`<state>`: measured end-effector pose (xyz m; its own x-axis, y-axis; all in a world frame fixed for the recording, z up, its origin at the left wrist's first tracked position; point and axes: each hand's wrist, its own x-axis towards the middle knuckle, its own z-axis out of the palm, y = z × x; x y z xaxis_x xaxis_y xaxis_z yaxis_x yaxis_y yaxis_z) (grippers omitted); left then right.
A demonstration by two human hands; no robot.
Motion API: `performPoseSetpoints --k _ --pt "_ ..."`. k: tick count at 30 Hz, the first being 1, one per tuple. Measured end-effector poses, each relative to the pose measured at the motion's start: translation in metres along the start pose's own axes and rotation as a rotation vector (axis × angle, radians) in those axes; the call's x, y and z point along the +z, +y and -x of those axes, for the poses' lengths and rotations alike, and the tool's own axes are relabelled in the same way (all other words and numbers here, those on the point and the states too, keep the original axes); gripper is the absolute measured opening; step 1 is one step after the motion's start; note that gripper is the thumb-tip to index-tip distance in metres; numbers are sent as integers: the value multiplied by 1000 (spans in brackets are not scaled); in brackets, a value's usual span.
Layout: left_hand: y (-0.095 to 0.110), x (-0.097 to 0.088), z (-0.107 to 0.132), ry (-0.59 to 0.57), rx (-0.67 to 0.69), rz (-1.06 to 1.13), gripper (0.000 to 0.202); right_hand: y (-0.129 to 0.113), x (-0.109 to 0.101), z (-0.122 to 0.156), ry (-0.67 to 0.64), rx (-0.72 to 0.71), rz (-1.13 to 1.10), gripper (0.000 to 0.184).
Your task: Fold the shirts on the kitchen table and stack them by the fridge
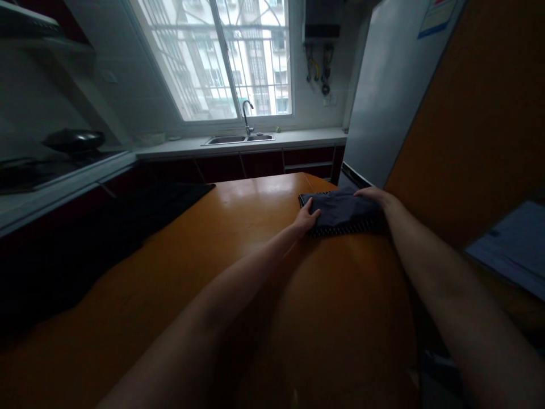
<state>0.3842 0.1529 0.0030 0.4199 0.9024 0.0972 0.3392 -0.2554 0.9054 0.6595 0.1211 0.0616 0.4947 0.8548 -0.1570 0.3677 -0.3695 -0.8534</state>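
A folded dark garment (340, 207), plain blue-grey on top with a white-dotted dark layer showing beneath, lies at the far right end of the wooden table. My left hand (305, 218) grips its left edge, thumb and a finger showing on the top. At the right side, my right hand (374, 196) holds the far right part, its fingers bent over the cloth and partly hidden from me. The underside of the garment is out of sight.
A large black cloth (97, 250) covers the left side of the wooden table (255, 227). Behind stands a counter with a sink (230, 139) under a barred window. The fridge (392, 74) rises at the right; a wok (74, 140) sits on the stove at left.
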Motion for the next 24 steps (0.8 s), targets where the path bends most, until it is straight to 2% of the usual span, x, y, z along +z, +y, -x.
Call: performPoseSetpoints --k 1,3,5,7,8,10,11,13,16,19,21,24 --pt "3 -3 -2 -1 -12 -85 71 -4 1 -1 56 4 71 7" --pt "10 -7 -7 13 -34 -225 67 -13 12 -2 167 -19 191 19" --pt "16 -8 -13 57 8 -298 61 -21 34 0 221 -192 337 34" --pt "18 -4 -18 68 164 -362 54 -24 62 5 145 -445 537 46" --pt "18 0 -21 49 254 -399 51 -22 75 7 73 -511 625 50" --pt "13 8 -24 -18 354 -457 47 -13 94 9 -29 -507 724 55" --pt "9 12 -25 -42 350 -469 47 -7 97 8 -45 -463 744 57" --pt "0 18 -27 -44 288 -475 50 8 94 2 -22 -374 753 62" --pt "-9 21 -27 -6 228 -455 55 28 75 -10 45 -263 737 72" --pt "-10 19 -27 5 191 -418 57 38 57 -14 100 -173 690 76" --pt "-8 17 -26 -10 167 -383 57 40 50 -8 130 -147 655 74" --pt "-7 9 -21 -34 154 -305 54 40 44 11 186 -153 615 61"
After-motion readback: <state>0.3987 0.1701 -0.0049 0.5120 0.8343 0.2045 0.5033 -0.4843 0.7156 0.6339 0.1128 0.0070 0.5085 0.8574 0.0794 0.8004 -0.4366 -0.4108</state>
